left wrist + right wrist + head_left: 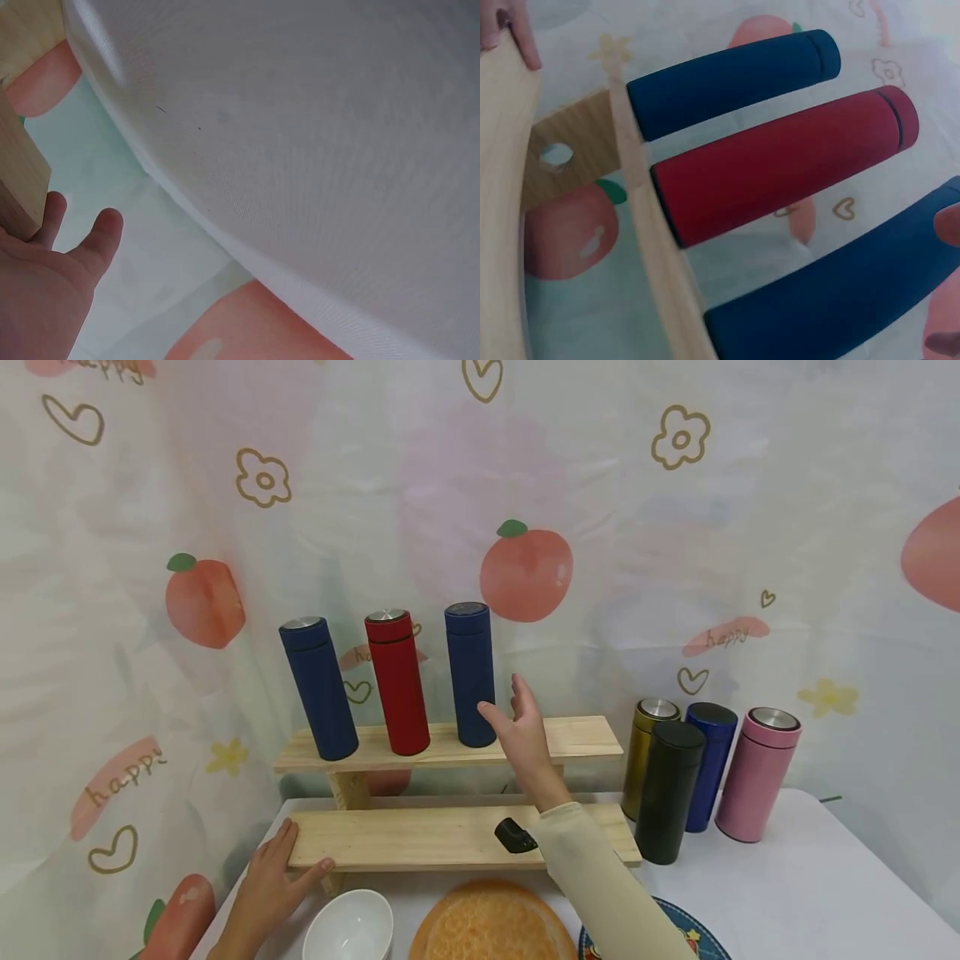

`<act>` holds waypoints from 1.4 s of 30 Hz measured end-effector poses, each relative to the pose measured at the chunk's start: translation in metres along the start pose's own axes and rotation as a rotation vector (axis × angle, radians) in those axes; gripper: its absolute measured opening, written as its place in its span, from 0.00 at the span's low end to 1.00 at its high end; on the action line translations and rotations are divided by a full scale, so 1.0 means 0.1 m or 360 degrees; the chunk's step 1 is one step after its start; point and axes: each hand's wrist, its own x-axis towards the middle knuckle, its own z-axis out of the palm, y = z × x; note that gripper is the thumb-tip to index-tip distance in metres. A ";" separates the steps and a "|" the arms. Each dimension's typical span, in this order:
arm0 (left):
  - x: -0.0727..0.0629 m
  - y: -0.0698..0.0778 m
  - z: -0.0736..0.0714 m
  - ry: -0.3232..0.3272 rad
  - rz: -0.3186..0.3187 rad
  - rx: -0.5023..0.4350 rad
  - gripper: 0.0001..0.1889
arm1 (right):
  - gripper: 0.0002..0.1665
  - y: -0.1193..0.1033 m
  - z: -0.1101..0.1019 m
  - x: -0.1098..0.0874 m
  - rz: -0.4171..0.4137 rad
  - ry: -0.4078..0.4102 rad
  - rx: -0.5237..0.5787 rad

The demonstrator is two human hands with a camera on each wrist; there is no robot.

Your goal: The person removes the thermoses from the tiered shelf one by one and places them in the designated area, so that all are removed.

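My right hand [521,739] is raised beside the right-hand dark blue bottle [470,677] on the upper shelf plank. Its fingers are extended and spread from the thumb, which overlaps the bottle's edge in the head view. To the left on that plank stand a red bottle [399,689] and another dark blue bottle [321,693] with a silver top. My left hand [270,881] rests against the left end of the lower plank [420,839], thumb along the front edge. Two straight fingers [101,236] show past the plank's end in the left wrist view.
Right of the wooden stand, gold [639,768], black [670,793], blue [708,768] and pink [757,777] bottles stand on the white table [832,877]. In front are a white bowl [348,927], a round bread-patterned mat [491,927] and a blue patterned plate [693,927]. A printed curtain hangs behind.
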 end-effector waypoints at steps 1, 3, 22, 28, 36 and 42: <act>0.00 0.00 0.00 0.0000 -0.0003 -0.0001 0.57 | 0.51 -0.02 0.03 0.02 0.0009 -0.0002 0.0005; 0.00 0.01 0.00 0.0007 -0.0004 -0.0003 0.57 | 0.51 -0.06 0.08 0.06 0.0017 -0.0008 0.0007; 0.04 0.10 0.01 -0.0075 -0.0029 -0.0035 0.59 | 0.52 -0.09 0.22 0.35 0.0208 0.0173 0.0038; 0.03 0.10 0.02 -0.0046 0.0007 -0.0024 0.58 | 0.51 -0.08 0.17 0.37 0.0208 0.0156 -0.0021; 0.03 0.09 0.00 -0.0073 -0.0029 -0.0007 0.58 | 0.51 -0.09 0.12 0.33 0.0183 0.0137 -0.0065; -0.01 0.03 -0.02 -0.0036 -0.0018 -0.0011 0.58 | 0.49 -0.09 0.07 0.26 0.0151 0.0041 -0.0055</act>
